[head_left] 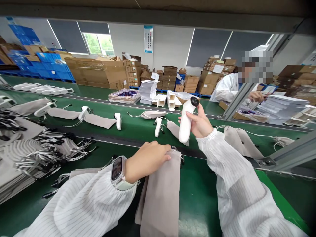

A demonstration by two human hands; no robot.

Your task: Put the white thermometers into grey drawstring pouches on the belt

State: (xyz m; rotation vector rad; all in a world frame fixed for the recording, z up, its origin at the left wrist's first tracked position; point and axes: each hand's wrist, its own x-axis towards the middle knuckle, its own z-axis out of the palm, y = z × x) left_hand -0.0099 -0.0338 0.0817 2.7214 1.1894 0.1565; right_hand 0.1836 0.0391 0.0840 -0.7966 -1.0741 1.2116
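Observation:
My right hand (201,122) is closed around a white handheld device (185,126) with a round black end, held tilted above the green belt. My left hand (149,158), with a watch on its wrist, grips the top edge of a grey drawstring pouch (161,197). The pouch hangs down toward me, and another grey pouch partly shows behind it. Its mouth and my left fingertips are partly hidden. Just beyond my hands, a smaller white device (158,127) lies on the belt beside a grey pouch (173,129).
Stacked pouches with white cords (46,148) lie at left. More white devices (43,88) and pouches line the belts. White paper stacks (148,92) and a patterned basket (124,95) stand farther back. A metal post (240,100) rises at right, with a co-worker (225,87) beyond it.

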